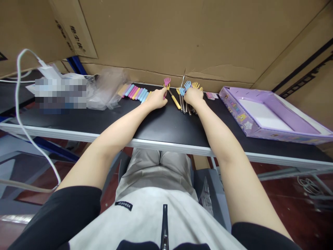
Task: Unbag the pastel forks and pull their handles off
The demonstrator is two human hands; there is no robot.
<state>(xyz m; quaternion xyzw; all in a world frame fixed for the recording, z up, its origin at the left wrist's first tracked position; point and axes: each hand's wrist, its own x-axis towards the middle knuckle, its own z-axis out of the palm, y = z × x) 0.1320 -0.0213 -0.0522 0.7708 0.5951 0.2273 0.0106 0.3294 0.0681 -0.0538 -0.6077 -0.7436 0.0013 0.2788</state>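
Observation:
My left hand (157,99) is closed in a pinch at the back of the black table. Just beyond its fingertips are a pink claw head (167,81) and a yellow-handled back scratcher (176,102) with a yellow claw. What these fingers hold is hidden. My right hand (194,96) is curled over a bunch of back scratchers (182,106) with metal rods and blue and yellow claws; its fingertips are partly hidden among them. To the left lies a row of pastel handles (136,93) in pink, blue, yellow and purple, partly covered by my left hand.
An open purple printed box (249,119) stands on the right. Clear plastic bags (108,91) lie on the left, near a white cable (18,80). A cardboard wall (166,38) borders the back, with a small pink card (212,96) before it. The table's grey front edge (171,146) runs near my lap.

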